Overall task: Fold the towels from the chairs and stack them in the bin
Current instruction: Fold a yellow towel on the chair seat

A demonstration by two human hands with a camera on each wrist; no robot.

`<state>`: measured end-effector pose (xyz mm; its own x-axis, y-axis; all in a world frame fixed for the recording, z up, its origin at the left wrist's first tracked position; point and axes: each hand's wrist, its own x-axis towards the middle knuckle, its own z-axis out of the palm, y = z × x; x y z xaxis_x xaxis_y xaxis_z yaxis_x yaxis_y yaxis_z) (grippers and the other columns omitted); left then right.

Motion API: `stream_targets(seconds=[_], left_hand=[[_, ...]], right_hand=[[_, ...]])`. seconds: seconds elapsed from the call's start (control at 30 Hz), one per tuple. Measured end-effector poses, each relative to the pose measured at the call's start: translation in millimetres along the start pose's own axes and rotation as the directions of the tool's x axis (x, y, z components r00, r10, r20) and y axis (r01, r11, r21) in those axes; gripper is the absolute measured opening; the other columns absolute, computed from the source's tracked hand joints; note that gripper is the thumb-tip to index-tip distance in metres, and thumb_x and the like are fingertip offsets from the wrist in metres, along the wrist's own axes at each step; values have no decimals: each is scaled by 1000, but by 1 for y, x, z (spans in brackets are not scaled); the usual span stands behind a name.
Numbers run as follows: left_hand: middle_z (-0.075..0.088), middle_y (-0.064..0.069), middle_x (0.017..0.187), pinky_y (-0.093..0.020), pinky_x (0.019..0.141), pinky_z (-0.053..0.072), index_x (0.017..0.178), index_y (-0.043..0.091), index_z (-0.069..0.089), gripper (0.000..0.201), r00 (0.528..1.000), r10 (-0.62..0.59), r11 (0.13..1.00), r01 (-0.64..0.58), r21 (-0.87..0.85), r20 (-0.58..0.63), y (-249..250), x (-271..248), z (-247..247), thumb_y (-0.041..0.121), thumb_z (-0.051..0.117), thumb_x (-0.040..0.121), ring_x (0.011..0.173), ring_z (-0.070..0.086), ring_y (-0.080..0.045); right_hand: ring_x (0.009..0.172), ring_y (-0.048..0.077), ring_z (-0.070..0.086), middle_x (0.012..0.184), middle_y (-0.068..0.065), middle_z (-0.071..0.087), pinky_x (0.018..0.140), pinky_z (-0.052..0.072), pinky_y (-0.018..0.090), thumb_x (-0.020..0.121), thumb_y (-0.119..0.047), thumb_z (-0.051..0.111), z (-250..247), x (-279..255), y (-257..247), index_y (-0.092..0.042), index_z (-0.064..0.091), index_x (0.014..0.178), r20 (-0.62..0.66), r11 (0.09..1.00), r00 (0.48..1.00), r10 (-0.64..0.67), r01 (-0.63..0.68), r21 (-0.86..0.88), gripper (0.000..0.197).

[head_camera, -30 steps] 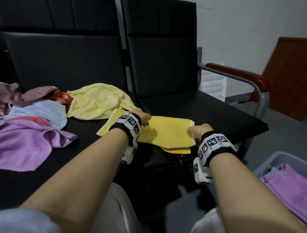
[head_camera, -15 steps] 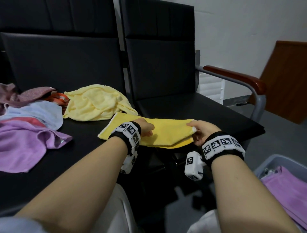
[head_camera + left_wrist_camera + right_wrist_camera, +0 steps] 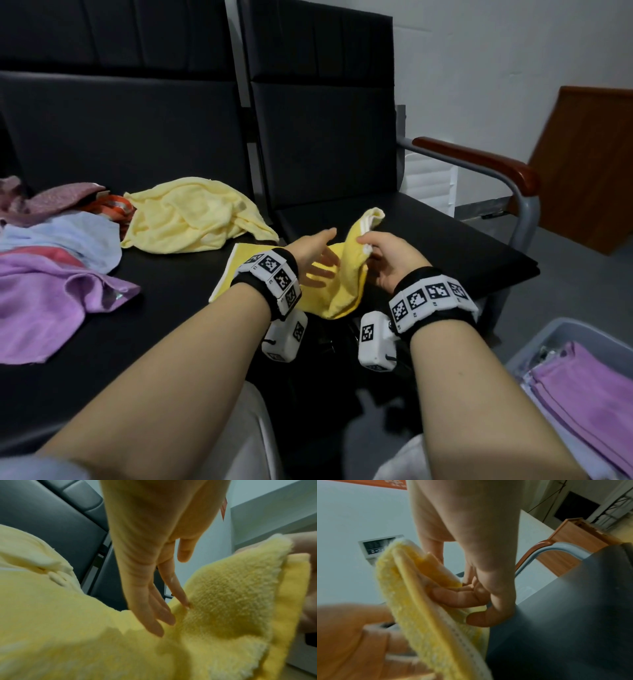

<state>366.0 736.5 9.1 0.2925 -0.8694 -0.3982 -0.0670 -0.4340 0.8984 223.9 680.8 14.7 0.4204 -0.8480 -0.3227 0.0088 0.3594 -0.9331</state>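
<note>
My head view is dim and even, with soft indoor light and weak shadows on the black chair seats. Straight lines bow toward its edges. Both wrist views are smeared by motion blur, and the yellow towel close to the lens is soft.

A bright yellow towel with a white border strip is showing at centre. At ten o'clock from it a paler yellow towel is lying crumpled, and farther toward nine o'clock a light blue towel, a lilac towel and an orange striped cloth are showing. The chairs are showing black, with a reddish-brown armrest. At four o'clock a grey bin is holding purple towels. Black-and-white square-patterned wristbands are showing.
</note>
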Motion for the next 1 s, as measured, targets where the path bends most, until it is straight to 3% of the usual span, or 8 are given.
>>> stream_targets(seconds=[0.13, 0.2, 0.27, 0.4, 0.53, 0.67, 0.83, 1.0], left_hand=[[46, -4, 114, -35, 76, 56, 113, 8, 57, 55, 995, 91, 985, -98, -145, -50, 9, -12, -5, 58, 50, 90, 90, 62, -24], [58, -7, 105, -34, 72, 56, 101, 12, 60, 48, 993, 122, 981, -121, -153, -1, 10, -14, -10, 57, 54, 87, 84, 64, -23], [69, -12, 103, -39, 81, 57, 105, 8, 66, 49, 985, 163, 978, -155, -138, 50, 7, -17, -17, 53, 62, 84, 89, 67, -26], [70, -18, 103, -51, 90, 53, 109, 0, 64, 46, 972, 148, 989, -150, 2, -184, 0, -4, -38, 29, 75, 76, 96, 68, -32], [69, -13, 105, -43, 89, 54, 111, 2, 64, 43, 924, 85, 992, -44, 115, -374, -5, 1, -62, 24, 78, 76, 96, 66, -30], [62, -11, 112, -30, 75, 47, 118, 4, 56, 43, 871, 45, 945, 122, 304, -489, -10, -3, -82, 26, 71, 85, 98, 60, -26], [51, -18, 137, -37, 102, 42, 134, -1, 46, 52, 847, -31, 803, 337, 492, -530, -18, -8, -99, 32, 55, 95, 126, 51, -31], [47, -16, 141, -33, 90, 44, 143, 3, 35, 50, 838, -51, 674, 431, 600, -544, -26, -15, -109, 31, 42, 101, 121, 53, -28]], right_hand=[[87, 22, 67, 104, 10, 70, 82, 56, 36, 86, -19, 62, 21, 0, 5, -13, 64, 107, 30, 998, 999, -34, 35, -42, 22], [85, 19, 69, 98, 8, 72, 82, 57, 35, 86, -24, 61, 32, 0, 8, -16, 66, 102, 45, 998, 998, -39, 41, -48, 19], [71, 14, 66, 84, 4, 69, 69, 55, 29, 92, -25, 56, 44, 1, 10, -15, 66, 97, 51, 998, 998, -44, 46, -38, 15], [68, 15, 62, 80, 3, 68, 87, 51, 32, 96, -19, 51, 63, 6, 13, -8, 64, 106, 109, 999, 993, -33, 35, -16, 20], [82, 19, 65, 92, 8, 69, 95, 51, 37, 97, -17, 51, 73, 6, 16, -7, 59, 102, 132, 999, 991, -4, 9, -41, 14], [89, 21, 62, 104, 10, 67, 97, 50, 38, 97, -16, 52, 74, 8, 17, -5, 55, 121, 82, 995, 997, 4, 4, -97, 26], [89, 20, 56, 102, 7, 63, 98, 47, 39, 94, -17, 54, 70, 11, 19, -9, 59, 122, 3, 981, 1000, 14, -13, -192, 30], [75, 21, 50, 112, 12, 58, 94, 46, 41, 93, -16, 52, 70, 15, 19, -8, 52, 120, -22, 961, 997, 68, -72, -268, 28]])
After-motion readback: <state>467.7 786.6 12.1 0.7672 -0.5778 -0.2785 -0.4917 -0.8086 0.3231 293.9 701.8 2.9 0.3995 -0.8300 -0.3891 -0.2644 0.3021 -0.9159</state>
